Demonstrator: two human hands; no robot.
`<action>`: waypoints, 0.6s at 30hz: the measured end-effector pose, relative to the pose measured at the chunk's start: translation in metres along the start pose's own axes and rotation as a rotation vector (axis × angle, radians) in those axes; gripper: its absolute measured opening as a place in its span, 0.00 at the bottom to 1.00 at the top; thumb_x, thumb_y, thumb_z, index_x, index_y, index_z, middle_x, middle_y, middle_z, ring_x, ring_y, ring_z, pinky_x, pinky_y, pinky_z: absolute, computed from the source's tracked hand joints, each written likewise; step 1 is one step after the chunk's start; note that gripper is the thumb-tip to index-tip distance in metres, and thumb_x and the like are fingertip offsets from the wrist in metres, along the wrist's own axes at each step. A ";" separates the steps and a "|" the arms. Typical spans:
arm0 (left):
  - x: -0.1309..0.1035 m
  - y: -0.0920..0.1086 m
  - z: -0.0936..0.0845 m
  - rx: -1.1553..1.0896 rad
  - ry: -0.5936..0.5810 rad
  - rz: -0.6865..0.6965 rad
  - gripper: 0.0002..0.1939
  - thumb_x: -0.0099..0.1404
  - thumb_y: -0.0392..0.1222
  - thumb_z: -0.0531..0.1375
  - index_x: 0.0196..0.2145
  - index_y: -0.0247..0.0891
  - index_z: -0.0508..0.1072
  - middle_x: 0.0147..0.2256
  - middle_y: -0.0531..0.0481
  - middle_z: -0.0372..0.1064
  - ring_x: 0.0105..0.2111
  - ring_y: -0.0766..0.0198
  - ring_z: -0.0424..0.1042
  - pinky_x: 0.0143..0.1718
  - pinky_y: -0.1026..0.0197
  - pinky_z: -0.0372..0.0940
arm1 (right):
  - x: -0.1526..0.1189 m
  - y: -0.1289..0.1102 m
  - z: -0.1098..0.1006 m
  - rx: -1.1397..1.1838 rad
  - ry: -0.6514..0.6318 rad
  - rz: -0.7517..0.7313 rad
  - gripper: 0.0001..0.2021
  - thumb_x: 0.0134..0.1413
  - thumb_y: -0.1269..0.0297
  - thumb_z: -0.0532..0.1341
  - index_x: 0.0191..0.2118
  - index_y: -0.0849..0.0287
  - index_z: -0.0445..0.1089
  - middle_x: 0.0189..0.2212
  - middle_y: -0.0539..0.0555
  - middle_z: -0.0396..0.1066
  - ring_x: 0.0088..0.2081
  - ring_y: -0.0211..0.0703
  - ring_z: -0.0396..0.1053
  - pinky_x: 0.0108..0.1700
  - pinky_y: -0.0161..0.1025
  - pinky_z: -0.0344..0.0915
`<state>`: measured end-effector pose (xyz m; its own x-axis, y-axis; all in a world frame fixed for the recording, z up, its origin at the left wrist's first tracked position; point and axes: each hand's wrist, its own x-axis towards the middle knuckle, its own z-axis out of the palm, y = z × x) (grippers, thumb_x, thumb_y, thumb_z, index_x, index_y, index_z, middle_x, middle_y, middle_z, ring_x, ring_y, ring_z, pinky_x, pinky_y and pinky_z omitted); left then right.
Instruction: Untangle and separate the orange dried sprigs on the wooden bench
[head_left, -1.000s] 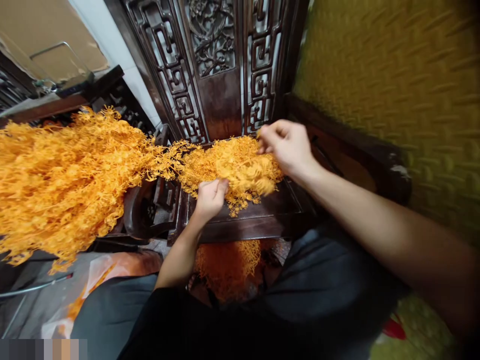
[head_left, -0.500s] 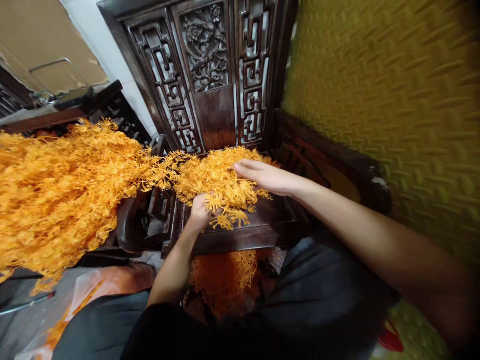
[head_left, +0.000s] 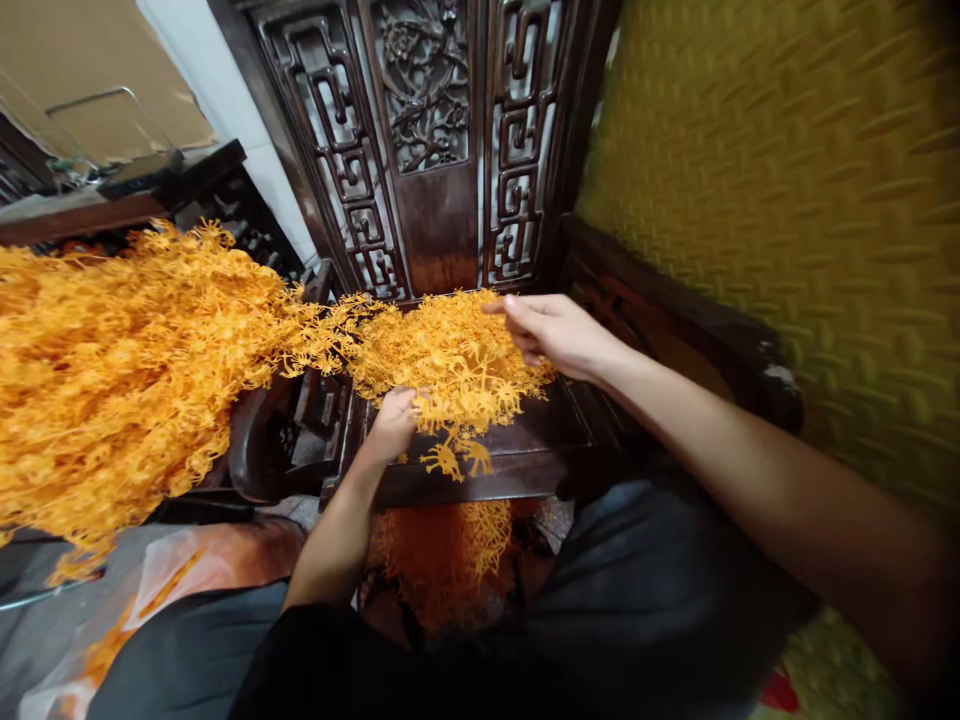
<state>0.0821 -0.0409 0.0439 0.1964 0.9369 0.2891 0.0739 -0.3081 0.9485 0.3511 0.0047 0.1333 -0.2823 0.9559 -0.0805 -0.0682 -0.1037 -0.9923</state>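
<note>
Many thin, branching orange pieces lie in a loose pile [head_left: 420,335] on the dark wooden seat [head_left: 525,435] of a carved chair. At the front of this pile, a looser bunch of the same pieces [head_left: 476,385] spreads out, and a few of its tips hang over the front edge of the seat. The left hand [head_left: 394,422] is closed around the near end of this bunch. The right hand [head_left: 555,330] is over the right side of the pile, with the forefinger stretched out and the other fingers bent; I cannot tell if it pinches a piece.

To the left, a much bigger orange heap [head_left: 135,350] reaches over the curved armrest [head_left: 259,450] and meets the pile. Behind the seat rises the chair back [head_left: 439,225], with openwork panels. Below the seat, more orange material [head_left: 487,545] is seen in shadow, between the legs of the person. A clear plastic bag [head_left: 176,570] lies at the lower left, and at the right stands a yellow-green textured surface [head_left: 765,170].
</note>
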 end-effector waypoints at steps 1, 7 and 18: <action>0.000 0.001 0.003 0.013 -0.015 0.000 0.27 0.58 0.60 0.67 0.15 0.40 0.65 0.16 0.53 0.60 0.20 0.65 0.59 0.26 0.60 0.56 | -0.002 0.004 0.010 0.005 -0.075 0.033 0.22 0.68 0.45 0.60 0.44 0.63 0.74 0.22 0.44 0.49 0.20 0.30 0.47 0.19 0.31 0.47; 0.003 -0.001 0.007 -0.039 -0.052 -0.062 0.28 0.60 0.62 0.64 0.16 0.40 0.63 0.16 0.53 0.57 0.19 0.67 0.55 0.23 0.61 0.53 | 0.023 0.018 0.010 -0.223 0.012 -0.029 0.28 0.55 0.35 0.67 0.28 0.58 0.64 0.18 0.44 0.50 0.19 0.31 0.49 0.19 0.33 0.52; 0.008 -0.002 0.014 -0.230 -0.060 -0.207 0.29 0.56 0.62 0.67 0.15 0.41 0.58 0.15 0.55 0.52 0.18 0.68 0.53 0.20 0.62 0.51 | 0.035 0.028 0.008 -0.373 -0.166 -0.053 0.28 0.54 0.34 0.68 0.28 0.58 0.66 0.19 0.47 0.56 0.20 0.33 0.53 0.18 0.33 0.51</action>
<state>0.0970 -0.0354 0.0423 0.2580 0.9624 0.0848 -0.1039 -0.0596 0.9928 0.3317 0.0335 0.1029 -0.4405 0.8968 -0.0419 0.2558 0.0807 -0.9633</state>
